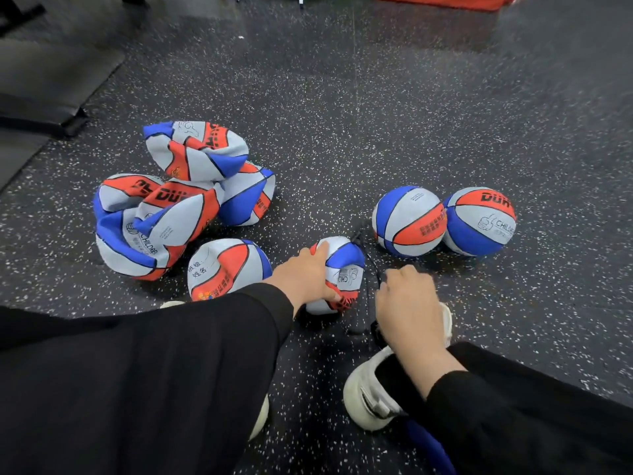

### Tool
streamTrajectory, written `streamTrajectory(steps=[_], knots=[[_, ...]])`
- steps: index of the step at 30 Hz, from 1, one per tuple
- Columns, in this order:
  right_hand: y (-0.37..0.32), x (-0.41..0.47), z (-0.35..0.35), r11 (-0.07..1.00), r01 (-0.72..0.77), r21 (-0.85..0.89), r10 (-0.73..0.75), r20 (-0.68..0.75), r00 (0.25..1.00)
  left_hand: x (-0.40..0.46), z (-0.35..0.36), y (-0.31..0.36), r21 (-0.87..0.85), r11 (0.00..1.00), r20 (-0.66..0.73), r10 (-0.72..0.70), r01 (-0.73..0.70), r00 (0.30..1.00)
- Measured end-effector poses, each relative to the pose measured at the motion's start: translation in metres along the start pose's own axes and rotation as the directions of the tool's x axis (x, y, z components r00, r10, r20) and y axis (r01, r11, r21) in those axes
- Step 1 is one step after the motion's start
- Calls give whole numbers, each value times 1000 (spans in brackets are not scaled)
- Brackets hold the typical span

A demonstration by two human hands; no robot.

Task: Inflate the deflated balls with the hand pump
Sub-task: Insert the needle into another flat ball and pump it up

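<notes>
My left hand (305, 274) grips a partly filled red, blue and grey ball (344, 269) on the floor. A thin black hose (371, 265) runs from the top of that ball down to my right hand (409, 305), whose curled fingers hold the hose end or the pump's top; the grip itself is hidden under the hand. The pump's blue body (430, 443) shows at the bottom, under my right sleeve. Two round, inflated balls (409, 221) (479, 221) sit to the right. Several crumpled flat balls (157, 221) lie in a pile at the left.
A rounder ball with writing (227, 269) rests next to my left forearm. My white shoe (370, 394) stands beside the pump. A dark mat (44, 94) lies at the far left, and an orange object (442, 0) at the top edge. The floor is speckled black rubber.
</notes>
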State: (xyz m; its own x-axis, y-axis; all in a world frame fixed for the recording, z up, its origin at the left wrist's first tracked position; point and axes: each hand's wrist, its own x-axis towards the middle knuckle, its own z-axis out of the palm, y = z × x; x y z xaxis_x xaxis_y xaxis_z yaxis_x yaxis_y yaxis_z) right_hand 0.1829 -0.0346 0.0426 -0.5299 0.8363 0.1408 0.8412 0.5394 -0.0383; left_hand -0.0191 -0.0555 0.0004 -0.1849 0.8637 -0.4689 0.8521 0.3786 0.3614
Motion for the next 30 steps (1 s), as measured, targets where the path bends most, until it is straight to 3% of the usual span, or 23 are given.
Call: streamTrajectory(steps=[3,7,8,10,12,14,18,23,27,30], knots=[[-13,-20,32,988,124,-90,-104,201,974,-4,-1,0,4,1000,6,-5,5,1000],[-19,-20,40,976,218,-3,-208,292,934,-5,0,-2,16,1000,-7,-5,5,1000],[-15,-16,30,983,185,-3,-176,290,941,-5,0,-2,16,1000,-8,-6,6,1000],[4,-6,18,997,-59,45,43,296,954,-6,-2,-2,22,1000,-2,-5,5,1000],[24,-4,15,947,-295,128,238,338,911,-7,-4,-1,34,999,9,-5,4,1000],[24,-9,21,922,-333,197,246,366,898,-7,-6,0,48,999,14,-4,3,1000],[12,-9,17,944,-265,196,192,329,925,-6,-6,1,64,998,20,-4,3,1000],[24,48,-50,973,-170,157,146,151,978,-4,-3,-1,74,997,-5,-18,18,1000],[35,67,-69,987,-135,85,119,171,978,-2,-3,3,79,997,-4,-21,21,1000],[29,50,-51,977,-144,157,143,19,990,-1,-2,4,74,997,-3,-16,16,1000]])
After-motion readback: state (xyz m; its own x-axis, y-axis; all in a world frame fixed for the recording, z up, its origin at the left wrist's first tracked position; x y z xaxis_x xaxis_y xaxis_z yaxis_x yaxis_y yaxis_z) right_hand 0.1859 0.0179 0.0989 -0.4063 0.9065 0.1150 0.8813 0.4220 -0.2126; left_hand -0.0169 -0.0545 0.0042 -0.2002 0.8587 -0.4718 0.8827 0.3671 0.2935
